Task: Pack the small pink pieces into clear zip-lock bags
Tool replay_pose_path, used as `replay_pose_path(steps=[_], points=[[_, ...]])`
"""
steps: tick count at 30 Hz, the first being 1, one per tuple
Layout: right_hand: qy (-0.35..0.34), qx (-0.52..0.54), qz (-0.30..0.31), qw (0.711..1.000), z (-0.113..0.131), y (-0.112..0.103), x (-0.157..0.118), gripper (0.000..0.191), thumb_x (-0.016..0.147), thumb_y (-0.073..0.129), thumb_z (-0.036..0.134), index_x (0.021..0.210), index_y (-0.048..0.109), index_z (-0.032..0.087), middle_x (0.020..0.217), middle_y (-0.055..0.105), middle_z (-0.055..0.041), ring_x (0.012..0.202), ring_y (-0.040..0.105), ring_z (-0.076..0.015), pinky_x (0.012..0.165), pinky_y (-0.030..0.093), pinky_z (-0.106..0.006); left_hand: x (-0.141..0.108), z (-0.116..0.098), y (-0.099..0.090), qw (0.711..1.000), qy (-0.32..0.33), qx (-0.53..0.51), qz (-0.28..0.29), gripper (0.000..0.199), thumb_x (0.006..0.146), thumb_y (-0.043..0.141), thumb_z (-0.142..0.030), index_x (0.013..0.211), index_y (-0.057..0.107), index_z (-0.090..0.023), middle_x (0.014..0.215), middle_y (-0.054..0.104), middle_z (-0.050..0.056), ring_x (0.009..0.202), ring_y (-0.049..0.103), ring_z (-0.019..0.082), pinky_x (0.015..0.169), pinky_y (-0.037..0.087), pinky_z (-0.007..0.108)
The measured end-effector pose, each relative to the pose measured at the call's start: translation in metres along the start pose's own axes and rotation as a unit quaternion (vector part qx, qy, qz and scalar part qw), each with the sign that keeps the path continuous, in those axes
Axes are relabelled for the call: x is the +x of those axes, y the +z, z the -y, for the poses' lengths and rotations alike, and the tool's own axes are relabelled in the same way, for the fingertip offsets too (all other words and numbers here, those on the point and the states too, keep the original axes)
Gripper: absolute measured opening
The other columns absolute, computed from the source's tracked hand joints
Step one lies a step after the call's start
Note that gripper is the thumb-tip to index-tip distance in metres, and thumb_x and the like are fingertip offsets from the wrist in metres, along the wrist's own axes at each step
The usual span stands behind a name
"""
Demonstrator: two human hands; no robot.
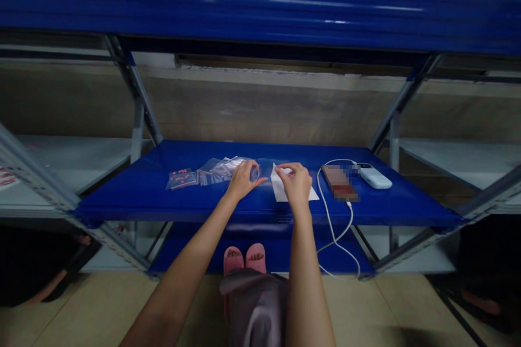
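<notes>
My left hand point(242, 181) is curled around a small clear plastic bag point(255, 173), its mouth facing right between thumb and fingers. Right of it, my right hand point(298, 183) is pinched over a sheet of white paper point(280, 191); whatever lies between its fingertips is too small to make out. Small pinkish-red pieces point(290, 174) show on the paper, partly hidden by that hand. Several clear zip bags point(217, 169) are spread in a pile to the left of my left hand. At the pile's left end, a clear bag point(182, 179) contains small red pieces.
The blue shelf point(134, 190) carries a phone point(340, 181) on the right, joined by a white cable point(323, 195) to a white power bank point(375, 176). The cable hangs over the front edge. A blue upper shelf point(260, 13) crosses above, with metal posts at both sides.
</notes>
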State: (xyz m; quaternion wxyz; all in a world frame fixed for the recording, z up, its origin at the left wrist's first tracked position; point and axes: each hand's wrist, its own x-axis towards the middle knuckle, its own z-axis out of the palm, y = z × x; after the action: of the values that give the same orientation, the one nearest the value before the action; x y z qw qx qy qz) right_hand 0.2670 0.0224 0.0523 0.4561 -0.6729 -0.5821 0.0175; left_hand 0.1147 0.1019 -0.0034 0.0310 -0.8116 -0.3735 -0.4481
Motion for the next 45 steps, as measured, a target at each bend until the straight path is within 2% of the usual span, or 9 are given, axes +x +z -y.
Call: replay_pose_path(steps=[3, 6, 13, 22, 27, 32, 35, 39, 45], points=[[-0.057, 0.028, 0.051, 0.997, 0.027, 0.019, -0.005, 0.016, 0.080, 0.054, 0.032, 0.078, 0.069, 0.026, 0.092, 0.065, -0.0017, 0.090, 0.052, -0.0204, 0.075, 0.030, -0.031, -0.001, 0.000, 0.000, 1.000, -0.011, -0.001, 0.006, 0.025, 0.074, 0.061, -0.028, 0.092, 0.046, -0.019, 0.089, 0.057, 0.006, 0.088, 0.054, 0.021, 0.078, 0.044, 0.034], [-0.058, 0.008, 0.057, 0.997, 0.038, 0.032, -0.012, 0.015, 0.080, 0.055, 0.031, 0.080, 0.068, 0.025, 0.093, 0.065, -0.0019, 0.093, 0.050, -0.0218, 0.076, 0.029, -0.032, -0.001, -0.001, -0.001, 1.000, -0.012, -0.002, 0.010, 0.019, 0.075, 0.054, -0.016, 0.091, 0.046, -0.019, 0.090, 0.057, 0.006, 0.088, 0.054, 0.021, 0.078, 0.044, 0.033], [0.009, 0.016, 0.006, 1.000, 0.028, 0.024, -0.011, 0.017, 0.081, 0.054, 0.032, 0.081, 0.069, 0.024, 0.093, 0.063, -0.0029, 0.088, 0.050, -0.0191, 0.074, 0.029, -0.030, 0.000, -0.005, -0.003, 1.000, -0.021, -0.006, 0.003, 0.024, 0.073, 0.061, -0.029, 0.089, 0.046, -0.019, 0.087, 0.056, 0.005, 0.085, 0.054, 0.022, 0.077, 0.045, 0.034], [-0.012, -0.051, 0.042, 0.998, 0.030, 0.038, -0.017, 0.016, 0.081, 0.056, 0.027, 0.086, 0.070, 0.026, 0.101, 0.061, -0.0039, 0.093, 0.048, -0.0208, 0.075, 0.028, -0.032, -0.001, -0.002, -0.002, 1.000, -0.014, -0.011, 0.007, 0.019, 0.074, 0.056, -0.021, 0.091, 0.046, -0.019, 0.088, 0.056, 0.005, 0.087, 0.054, 0.021, 0.079, 0.044, 0.034], [-0.004, -0.029, 0.022, 0.999, 0.030, 0.032, -0.015, 0.020, 0.084, 0.051, 0.030, 0.089, 0.070, 0.026, 0.101, 0.062, -0.0044, 0.092, 0.047, -0.0205, 0.075, 0.028, -0.031, -0.001, -0.005, -0.004, 1.000, -0.018, -0.020, 0.000, 0.025, 0.074, 0.061, -0.029, 0.090, 0.046, -0.019, 0.088, 0.056, 0.005, 0.087, 0.054, 0.021, 0.078, 0.045, 0.034], [0.058, -0.073, -0.046, 0.995, 0.007, 0.010, -0.010, 0.023, 0.085, 0.047, 0.028, 0.095, 0.068, 0.025, 0.102, 0.060, -0.0065, 0.094, 0.045, -0.0220, 0.073, 0.026, -0.031, -0.001, -0.005, -0.005, 1.000, -0.011, -0.016, -0.002, 0.036, 0.071, 0.065, -0.042, 0.089, 0.045, -0.019, 0.087, 0.056, 0.005, 0.086, 0.055, 0.021, 0.079, 0.044, 0.035], [0.103, -0.144, -0.035, 0.984, -0.023, 0.001, -0.013, 0.025, 0.082, 0.050, 0.023, 0.101, 0.066, 0.025, 0.107, 0.058, -0.0082, 0.097, 0.044, -0.0244, 0.073, 0.026, -0.033, -0.001, -0.003, -0.004, 1.000, -0.009, -0.012, -0.006, 0.036, 0.071, 0.065, -0.044, 0.088, 0.045, -0.019, 0.088, 0.056, 0.005, 0.087, 0.055, 0.022, 0.080, 0.044, 0.036], [0.121, -0.200, -0.005, 0.972, -0.059, 0.002, -0.020, 0.026, 0.078, 0.053, 0.022, 0.100, 0.066, 0.023, 0.108, 0.058, -0.0099, 0.099, 0.043, -0.0261, 0.073, 0.026, -0.034, -0.001, -0.003, -0.004, 1.000, -0.006, -0.014, -0.001, 0.034, 0.072, 0.064, -0.043, 0.088, 0.045, -0.020, 0.088, 0.057, 0.005, 0.088, 0.056, 0.021, 0.080, 0.044, 0.036], [0.109, -0.209, -0.029, 0.971, -0.064, 0.009, -0.019, 0.020, 0.078, 0.052, 0.022, 0.090, 0.069, 0.022, 0.104, 0.059, -0.0095, 0.097, 0.044, -0.0258, 0.073, 0.025, -0.035, -0.001, -0.002, -0.003, 1.000, -0.014, -0.007, -0.001, 0.034, 0.072, 0.064, -0.043, 0.088, 0.045, -0.020, 0.089, 0.056, 0.005, 0.088, 0.056, 0.021, 0.080, 0.044, 0.036]])
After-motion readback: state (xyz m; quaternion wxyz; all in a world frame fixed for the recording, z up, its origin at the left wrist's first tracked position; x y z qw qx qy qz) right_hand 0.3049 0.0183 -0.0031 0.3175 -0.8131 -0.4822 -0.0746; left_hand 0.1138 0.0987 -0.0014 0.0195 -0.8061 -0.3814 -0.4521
